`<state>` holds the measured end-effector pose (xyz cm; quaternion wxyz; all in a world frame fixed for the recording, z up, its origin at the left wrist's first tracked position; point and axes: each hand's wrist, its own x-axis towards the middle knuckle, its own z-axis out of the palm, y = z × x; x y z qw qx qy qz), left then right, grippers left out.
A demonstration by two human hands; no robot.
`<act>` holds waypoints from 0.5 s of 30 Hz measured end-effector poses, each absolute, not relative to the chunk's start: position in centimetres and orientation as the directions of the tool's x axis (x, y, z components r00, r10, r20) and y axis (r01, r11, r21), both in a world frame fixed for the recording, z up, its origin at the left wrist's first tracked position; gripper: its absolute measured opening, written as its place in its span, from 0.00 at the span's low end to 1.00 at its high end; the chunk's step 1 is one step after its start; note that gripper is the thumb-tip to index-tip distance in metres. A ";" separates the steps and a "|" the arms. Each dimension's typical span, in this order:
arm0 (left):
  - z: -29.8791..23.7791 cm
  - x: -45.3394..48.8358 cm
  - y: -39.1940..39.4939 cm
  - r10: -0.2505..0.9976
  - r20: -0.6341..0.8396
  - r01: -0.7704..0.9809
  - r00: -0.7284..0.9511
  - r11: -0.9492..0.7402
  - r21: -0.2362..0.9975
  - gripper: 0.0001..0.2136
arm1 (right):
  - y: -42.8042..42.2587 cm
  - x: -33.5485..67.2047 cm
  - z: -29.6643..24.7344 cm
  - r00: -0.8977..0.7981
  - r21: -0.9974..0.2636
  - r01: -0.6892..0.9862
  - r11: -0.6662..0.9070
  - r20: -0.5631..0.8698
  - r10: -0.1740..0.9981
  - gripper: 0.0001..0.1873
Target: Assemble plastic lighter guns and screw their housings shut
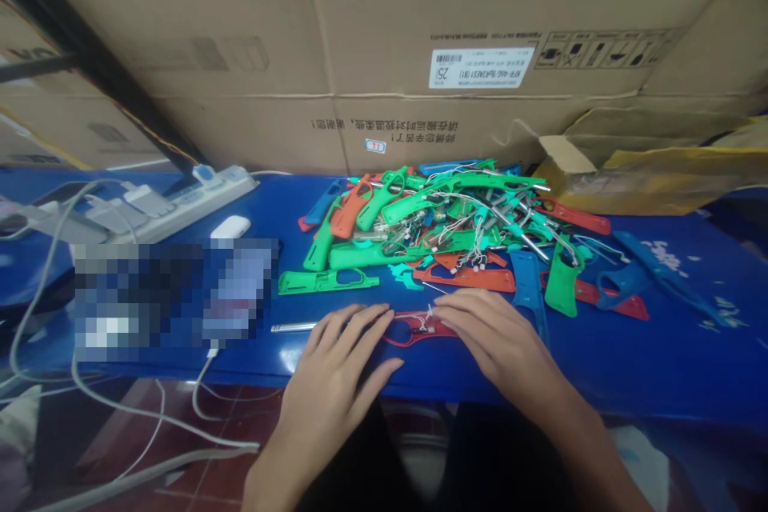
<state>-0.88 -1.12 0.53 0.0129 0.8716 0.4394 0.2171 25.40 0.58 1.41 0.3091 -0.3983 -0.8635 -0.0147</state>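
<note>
A red plastic lighter shell [414, 330] with a thin metal tube [293, 327] sticking out to its left lies at the near edge of the blue table [630, 360]. My left hand [336, 376] rests flat on its left end, fingers stretched out. My right hand [498, 340] lies flat over its right end, fingers extended and touching it. Behind them sits a pile of green, orange, red and blue lighter shells [456, 224] with wires and metal tubes.
Large cardboard boxes [390, 40] wall off the back. A white power strip [180, 196] with plugs and grey cables [120, 408] occupies the left, beside a white mouse [231, 227] and a blurred patch. A torn yellow bag [666, 176] lies at right.
</note>
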 end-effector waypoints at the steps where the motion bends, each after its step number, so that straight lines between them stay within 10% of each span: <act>1: 0.5 -0.9 -1.1 0.772 0.372 0.759 0.516 -0.613 0.219 0.22 | 0.6 25.3 1.4 -0.482 -0.214 0.707 0.675 0.553 0.680 0.15; 11: 1.0 -1.2 -1.1 0.788 0.352 0.722 0.505 -0.610 0.328 0.25 | 1.7 24.5 1.9 -0.407 -0.210 0.762 0.613 0.581 0.705 0.11; 15: 2.6 -1.0 0.1 0.812 0.377 0.709 0.445 -0.577 0.406 0.19 | -0.2 26.0 6.2 -0.214 -0.455 0.684 0.570 0.623 0.753 0.10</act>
